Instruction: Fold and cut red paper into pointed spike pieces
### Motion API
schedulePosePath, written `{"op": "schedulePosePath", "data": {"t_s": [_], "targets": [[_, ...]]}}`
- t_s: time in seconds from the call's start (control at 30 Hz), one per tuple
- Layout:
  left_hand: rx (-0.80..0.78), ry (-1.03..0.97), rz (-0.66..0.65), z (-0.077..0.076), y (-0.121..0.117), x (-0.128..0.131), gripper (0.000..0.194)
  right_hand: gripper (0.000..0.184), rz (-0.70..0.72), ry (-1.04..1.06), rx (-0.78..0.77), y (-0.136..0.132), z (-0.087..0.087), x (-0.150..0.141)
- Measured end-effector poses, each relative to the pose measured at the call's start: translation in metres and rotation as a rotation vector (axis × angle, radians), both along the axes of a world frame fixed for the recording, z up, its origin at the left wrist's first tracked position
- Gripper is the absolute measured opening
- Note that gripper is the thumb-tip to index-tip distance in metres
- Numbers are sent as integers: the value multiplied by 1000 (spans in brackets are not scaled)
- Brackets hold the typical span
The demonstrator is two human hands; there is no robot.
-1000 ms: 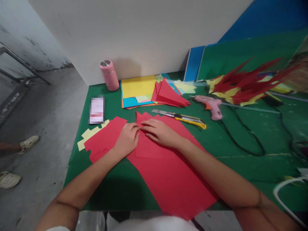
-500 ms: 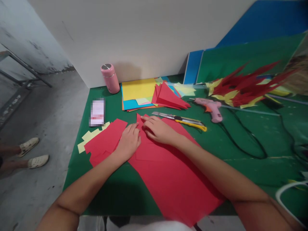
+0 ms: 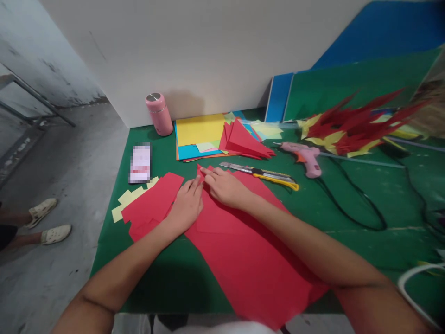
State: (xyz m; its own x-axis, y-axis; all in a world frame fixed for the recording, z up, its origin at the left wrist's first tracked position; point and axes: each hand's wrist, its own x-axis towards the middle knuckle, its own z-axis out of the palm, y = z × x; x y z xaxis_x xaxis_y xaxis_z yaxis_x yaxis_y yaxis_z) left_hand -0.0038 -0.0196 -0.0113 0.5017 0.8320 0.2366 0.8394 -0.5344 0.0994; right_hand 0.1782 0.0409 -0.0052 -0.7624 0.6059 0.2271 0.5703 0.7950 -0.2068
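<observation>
A large sheet of red paper [image 3: 250, 260] lies slantwise on the table, with a smaller red piece on its far part. My left hand [image 3: 187, 202] holds the left edge of that smaller red paper [image 3: 212, 218], fingers bent and close together. Beside it, my right hand [image 3: 225, 185] presses the paper's pointed far corner, its index finger stretched toward the tip and the others curled. The fingertips of both hands almost meet there. What lies under the palms is hidden. Just beyond my right hand rests a yellow utility knife [image 3: 260, 175] with its blade out.
Left are red scraps [image 3: 153, 199], yellow strips [image 3: 130, 199] and a phone [image 3: 141, 162]. Behind stand a pink flask [image 3: 160, 114], coloured sheets [image 3: 200, 130] and folded red triangles [image 3: 246, 141]. Right lie a pink glue gun [image 3: 306, 157] and red-yellow paper flames [image 3: 347, 125]. A person's feet [image 3: 52, 222] show left.
My right hand has slid slightly left, its index finger now nearer the paper's tip. My left hand stays nearly in place.
</observation>
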Motion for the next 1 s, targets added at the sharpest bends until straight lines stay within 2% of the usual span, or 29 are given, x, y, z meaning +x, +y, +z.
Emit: {"op": "schedulePosePath", "data": {"t_s": [0.23, 0.33, 0.47, 0.57, 0.77, 1.0], "targets": [[-8, 46, -14, 2, 1, 1, 45, 35, 3, -56, -31, 15, 7, -6], [7, 78, -8, 2, 1, 2, 46, 35, -3, -25, -77, 22, 10, -6], [12, 116, 3, 4, 0, 3, 47, 42, -31, 3, -108, 28, 11, -9], [-1, 144, 21, 6, 0, 4, 48, 45, -43, -23, -74, 27, 9, -10], [-17, 164, 17, 8, 1, 3, 47, 39, -2, -26, 88, 16, -2, 0], [-38, 158, 19, 8, 1, 2, 50, 34, -14, 6, 168, 2, -9, 13]]}}
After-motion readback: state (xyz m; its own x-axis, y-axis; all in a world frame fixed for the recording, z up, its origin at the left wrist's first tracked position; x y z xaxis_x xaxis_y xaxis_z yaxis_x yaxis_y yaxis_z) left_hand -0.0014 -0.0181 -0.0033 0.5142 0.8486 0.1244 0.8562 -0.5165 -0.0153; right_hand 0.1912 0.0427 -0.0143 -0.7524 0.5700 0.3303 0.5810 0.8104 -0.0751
